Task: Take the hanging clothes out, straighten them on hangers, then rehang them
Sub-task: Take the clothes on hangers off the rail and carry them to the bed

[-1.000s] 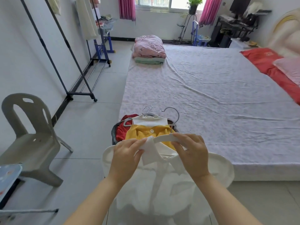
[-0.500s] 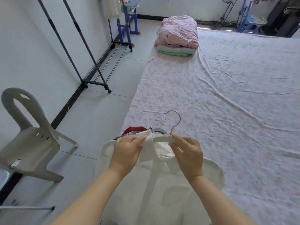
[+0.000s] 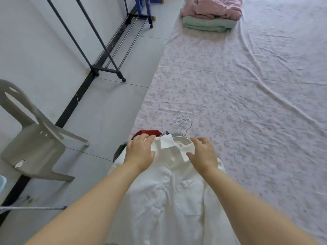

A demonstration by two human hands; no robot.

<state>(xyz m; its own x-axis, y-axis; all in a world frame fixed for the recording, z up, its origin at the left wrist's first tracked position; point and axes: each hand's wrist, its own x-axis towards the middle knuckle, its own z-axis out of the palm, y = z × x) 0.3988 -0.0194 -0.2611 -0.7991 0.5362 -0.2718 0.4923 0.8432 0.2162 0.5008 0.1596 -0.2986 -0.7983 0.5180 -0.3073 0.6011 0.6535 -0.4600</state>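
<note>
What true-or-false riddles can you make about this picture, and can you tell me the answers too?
1. The left hand and the right hand both rest on the white shirt. True.
2. The white shirt lies on the chair. False: the chair stands apart on the floor. The shirt lies on other clothes at the corner of the bed.
3. A pink blanket sits on a green blanket. True.
4. The red garment lies on top of the white shirt. False: it peeks out from beneath the shirt, by the left hand.
</note>
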